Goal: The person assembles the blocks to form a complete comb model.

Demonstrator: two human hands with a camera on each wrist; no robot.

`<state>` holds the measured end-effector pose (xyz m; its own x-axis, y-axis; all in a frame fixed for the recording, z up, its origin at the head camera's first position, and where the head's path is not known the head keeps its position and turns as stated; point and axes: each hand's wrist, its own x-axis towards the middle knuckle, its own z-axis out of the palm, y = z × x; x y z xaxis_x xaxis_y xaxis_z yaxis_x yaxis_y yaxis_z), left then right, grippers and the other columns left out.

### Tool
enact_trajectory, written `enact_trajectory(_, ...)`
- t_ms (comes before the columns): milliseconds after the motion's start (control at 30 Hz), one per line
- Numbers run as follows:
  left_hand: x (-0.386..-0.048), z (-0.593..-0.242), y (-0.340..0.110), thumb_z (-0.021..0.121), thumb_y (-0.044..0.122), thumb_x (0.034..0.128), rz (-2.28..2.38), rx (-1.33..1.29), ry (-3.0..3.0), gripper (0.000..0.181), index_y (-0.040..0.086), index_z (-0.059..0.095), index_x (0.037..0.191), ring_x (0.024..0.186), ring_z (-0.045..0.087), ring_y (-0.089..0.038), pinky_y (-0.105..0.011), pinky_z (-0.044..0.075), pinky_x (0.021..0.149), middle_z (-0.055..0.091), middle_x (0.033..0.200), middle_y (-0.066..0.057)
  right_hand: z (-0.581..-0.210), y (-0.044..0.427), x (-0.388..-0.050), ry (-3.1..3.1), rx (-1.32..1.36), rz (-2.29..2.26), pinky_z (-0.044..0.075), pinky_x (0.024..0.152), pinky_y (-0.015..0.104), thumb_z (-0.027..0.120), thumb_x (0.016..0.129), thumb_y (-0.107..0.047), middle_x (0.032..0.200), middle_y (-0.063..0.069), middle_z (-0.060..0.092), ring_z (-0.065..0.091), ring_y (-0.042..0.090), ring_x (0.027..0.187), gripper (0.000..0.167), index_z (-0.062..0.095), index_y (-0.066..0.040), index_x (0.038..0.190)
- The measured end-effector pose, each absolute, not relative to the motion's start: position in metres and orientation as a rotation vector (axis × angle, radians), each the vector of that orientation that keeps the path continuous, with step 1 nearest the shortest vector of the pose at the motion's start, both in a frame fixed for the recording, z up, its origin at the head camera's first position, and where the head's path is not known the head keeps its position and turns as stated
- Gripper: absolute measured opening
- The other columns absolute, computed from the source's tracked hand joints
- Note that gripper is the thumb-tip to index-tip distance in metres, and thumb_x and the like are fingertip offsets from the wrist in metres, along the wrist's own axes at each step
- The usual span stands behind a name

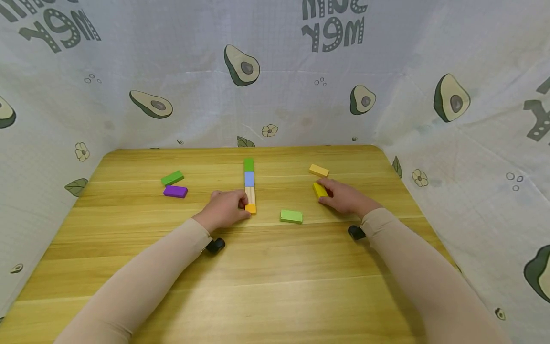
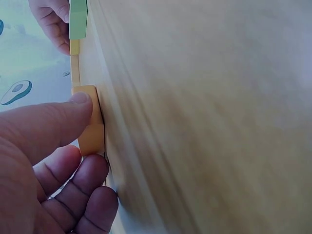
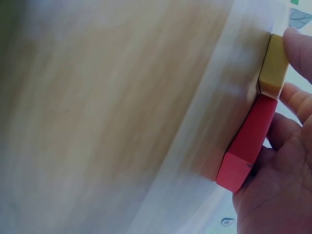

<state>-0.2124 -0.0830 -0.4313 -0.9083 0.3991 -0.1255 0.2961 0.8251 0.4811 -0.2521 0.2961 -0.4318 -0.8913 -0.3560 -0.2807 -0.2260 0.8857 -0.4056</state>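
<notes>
A row of blocks lies end to end: a green block, a blue block, a plain wood block and an orange block nearest me. My left hand pinches the orange block, its thumb against the side in the left wrist view. Farther right, my right hand holds a yellow block between thumb and fingers, on the table. The right wrist view shows a red block beside the yellow one, under that hand; the head view hides it.
Between the hands lies a light green block. A pale yellow block sits behind my right hand. At left, a green block lies by a purple block. Patterned cloth surrounds the wooden table.
</notes>
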Motion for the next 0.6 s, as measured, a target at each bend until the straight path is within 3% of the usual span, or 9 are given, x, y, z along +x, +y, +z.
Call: enact_trajectory(600,-0.2112,-0.4287,-0.0832,0.083,0.033,0.0915,0.694,0.538,2.787,0.027,0.017,0.064,0.1,0.081,0.06,-0.014,-0.054,0.032,0.107,0.067,0.087,0.005,-0.427,0.2934,-0.251,2.714,-0.452,-0.494,0.037,0.121,0.061,0.058,0.109,-0.03,0.164,0.029,0.036,0.048,0.044,0.142,0.067,0.03,-0.006,0.165)
